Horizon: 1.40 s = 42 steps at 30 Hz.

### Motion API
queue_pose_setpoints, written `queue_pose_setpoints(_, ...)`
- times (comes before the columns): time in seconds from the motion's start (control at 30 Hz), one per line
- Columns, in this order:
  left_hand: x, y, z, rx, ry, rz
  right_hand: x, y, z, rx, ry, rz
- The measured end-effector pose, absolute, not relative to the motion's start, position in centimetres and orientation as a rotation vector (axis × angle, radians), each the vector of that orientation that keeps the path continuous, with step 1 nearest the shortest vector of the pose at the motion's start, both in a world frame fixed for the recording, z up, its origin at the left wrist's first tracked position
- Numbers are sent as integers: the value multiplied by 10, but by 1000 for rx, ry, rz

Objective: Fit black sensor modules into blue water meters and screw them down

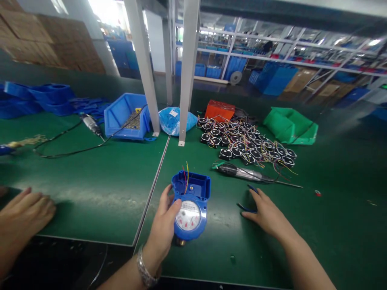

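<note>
Head view: left hand grip wrapped round blue meter; right hand grip loose, fingers touching blue tweezers.

Three hands show: the wearer's left hand and right hand, plus another person's hand at nine o'clock. One blue water meter, two electric screwdrivers, one blue bin and one green bin lie around twelve o'clock.

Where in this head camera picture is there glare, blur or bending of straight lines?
Head view: glare burns out the window at top left; the white posts lean and splay from wide-angle distortion; the far shelving is soft and smeared; the blue water meter in the left hand is fairly sharp.
</note>
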<state>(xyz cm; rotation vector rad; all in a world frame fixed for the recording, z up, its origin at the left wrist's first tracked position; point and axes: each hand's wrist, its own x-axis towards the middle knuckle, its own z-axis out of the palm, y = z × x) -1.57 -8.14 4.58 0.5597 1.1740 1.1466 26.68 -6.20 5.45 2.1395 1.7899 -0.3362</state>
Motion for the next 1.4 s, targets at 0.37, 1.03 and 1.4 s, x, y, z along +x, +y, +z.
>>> queue_pose_setpoints(0.37, -26, -71, 39, 1219, 1416, 1122, 262, -47, 51, 2146, 1789, -246)
queue_pose_setpoints(1.03, -33, 11, 70, 1907, 902, 743, 257, -63, 120, 2738, 2567, -1628)
queue_pose_setpoints(1.4, -35, 11, 51, 1591, 603, 906, 158, -37, 106, 1758, 2901, -2708)
